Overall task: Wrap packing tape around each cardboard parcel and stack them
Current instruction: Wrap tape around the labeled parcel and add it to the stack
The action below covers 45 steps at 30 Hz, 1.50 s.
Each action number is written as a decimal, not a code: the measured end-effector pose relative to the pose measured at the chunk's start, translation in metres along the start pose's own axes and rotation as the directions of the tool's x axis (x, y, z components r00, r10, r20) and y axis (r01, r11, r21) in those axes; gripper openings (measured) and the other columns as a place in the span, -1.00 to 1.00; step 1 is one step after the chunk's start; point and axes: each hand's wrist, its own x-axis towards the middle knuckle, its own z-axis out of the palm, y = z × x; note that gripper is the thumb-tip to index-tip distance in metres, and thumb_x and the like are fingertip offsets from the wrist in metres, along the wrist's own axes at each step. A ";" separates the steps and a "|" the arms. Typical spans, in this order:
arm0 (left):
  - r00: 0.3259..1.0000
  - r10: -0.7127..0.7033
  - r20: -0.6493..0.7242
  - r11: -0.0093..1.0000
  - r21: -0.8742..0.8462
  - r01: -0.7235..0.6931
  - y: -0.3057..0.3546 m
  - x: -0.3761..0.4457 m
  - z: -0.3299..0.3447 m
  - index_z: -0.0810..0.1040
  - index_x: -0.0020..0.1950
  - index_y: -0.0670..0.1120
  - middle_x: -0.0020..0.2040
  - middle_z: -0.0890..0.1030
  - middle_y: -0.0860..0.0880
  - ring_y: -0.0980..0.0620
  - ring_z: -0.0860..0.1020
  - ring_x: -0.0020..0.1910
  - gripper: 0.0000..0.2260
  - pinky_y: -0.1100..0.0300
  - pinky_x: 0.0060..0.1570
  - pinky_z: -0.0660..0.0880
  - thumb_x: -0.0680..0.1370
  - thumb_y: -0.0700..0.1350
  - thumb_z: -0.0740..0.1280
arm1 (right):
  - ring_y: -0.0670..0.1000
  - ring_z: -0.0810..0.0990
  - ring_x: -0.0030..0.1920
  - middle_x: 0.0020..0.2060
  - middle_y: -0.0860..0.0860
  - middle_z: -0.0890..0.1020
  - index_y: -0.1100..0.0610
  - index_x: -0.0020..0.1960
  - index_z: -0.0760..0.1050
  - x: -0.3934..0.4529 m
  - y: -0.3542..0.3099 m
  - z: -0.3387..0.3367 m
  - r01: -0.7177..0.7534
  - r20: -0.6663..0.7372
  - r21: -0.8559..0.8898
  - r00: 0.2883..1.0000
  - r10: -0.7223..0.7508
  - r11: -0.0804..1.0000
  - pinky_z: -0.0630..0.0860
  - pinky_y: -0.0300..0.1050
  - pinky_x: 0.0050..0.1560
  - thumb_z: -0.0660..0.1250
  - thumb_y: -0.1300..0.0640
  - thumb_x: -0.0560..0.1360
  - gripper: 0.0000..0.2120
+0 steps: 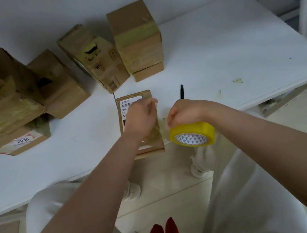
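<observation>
Cardboard parcel [140, 121] sits at the table's [218, 53] near edge, left hand [139, 115] pressing it flat-fingered. Right hand [184, 111] grips the tape roll [192, 134] at three o'clock; open room beyond.

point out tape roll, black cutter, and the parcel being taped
tape roll [191, 131]: head view, on its yellow outer band.
cutter [181, 91]: head view, mid-length of the black strip lying on the table.
parcel [124, 105]: head view, on the white barcode label at its far end.

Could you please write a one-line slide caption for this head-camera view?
Left hand steadies a labelled cardboard parcel while the right hand pulls yellow packing tape roll across it.
</observation>
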 end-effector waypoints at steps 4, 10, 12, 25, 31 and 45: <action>0.978 0.010 0.209 0.999 -0.038 -0.002 0.030 0.050 0.026 0.63 0.03 -0.08 -0.07 0.68 0.01 0.10 0.66 -0.18 -0.89 0.23 -0.02 0.55 0.58 -0.13 0.33 | -0.14 0.53 -0.17 -0.21 -0.13 0.59 0.00 -0.05 0.64 -0.009 0.018 -0.011 0.056 0.067 0.171 0.995 -0.068 0.984 0.40 -0.28 -0.23 0.45 -0.03 0.46 -0.87; 0.946 -0.108 0.306 0.958 0.287 0.017 0.044 0.082 0.063 0.50 -0.08 -0.01 -0.13 0.49 0.04 0.10 0.42 -0.22 -0.90 0.22 -0.24 0.37 0.52 -0.02 0.37 | 0.02 0.60 0.03 0.01 0.01 0.64 0.08 0.09 0.65 -0.008 0.037 -0.016 0.070 0.098 0.241 0.990 -0.096 0.968 0.54 -0.12 0.00 0.46 -0.02 0.45 -0.73; 0.936 -0.138 0.325 0.935 0.354 0.016 0.042 0.088 0.073 0.45 -0.19 -0.02 -0.16 0.49 0.00 0.02 0.43 -0.20 -0.90 0.15 -0.18 0.42 0.49 -0.14 0.34 | 0.01 0.61 0.00 0.01 0.03 0.66 0.09 0.08 0.66 -0.006 0.038 -0.016 0.081 0.104 0.247 0.989 -0.110 0.966 0.54 -0.16 -0.05 0.45 -0.02 0.46 -0.74; 0.958 -0.130 0.257 0.991 0.068 0.117 0.038 0.087 0.056 0.47 -0.26 -0.04 -0.31 0.54 0.05 0.09 0.50 -0.28 -0.85 0.24 -0.30 0.39 0.48 -0.18 0.38 | -0.10 0.55 -0.12 -0.06 -0.06 0.61 0.09 0.16 0.63 -0.005 0.033 -0.014 0.011 0.116 0.309 0.992 -0.049 0.951 0.46 -0.27 -0.21 0.46 0.04 0.47 -0.71; 0.955 -0.163 0.250 0.923 -0.303 0.237 0.024 0.037 -0.004 0.48 0.12 -0.14 -0.08 0.54 -0.05 0.05 0.47 -0.32 -0.85 0.13 -0.22 0.51 0.61 -0.26 0.17 | 0.00 0.56 -0.03 0.00 0.02 0.64 0.11 0.12 0.64 -0.002 0.021 -0.008 -0.067 0.071 0.220 0.996 0.052 0.973 0.44 -0.20 -0.14 0.45 -0.05 0.46 -0.69; 0.917 -0.186 0.353 0.940 -0.208 0.270 -0.034 -0.064 -0.018 0.50 -0.24 -0.07 -0.31 0.46 0.01 0.05 0.41 -0.31 -0.63 0.15 -0.24 0.34 0.68 0.01 0.10 | 0.11 0.57 0.14 0.14 0.09 0.60 0.17 0.18 0.60 -0.004 -0.013 0.018 -0.159 -0.036 -0.125 0.987 0.155 0.979 0.51 -0.05 0.16 0.35 -0.01 0.51 -0.67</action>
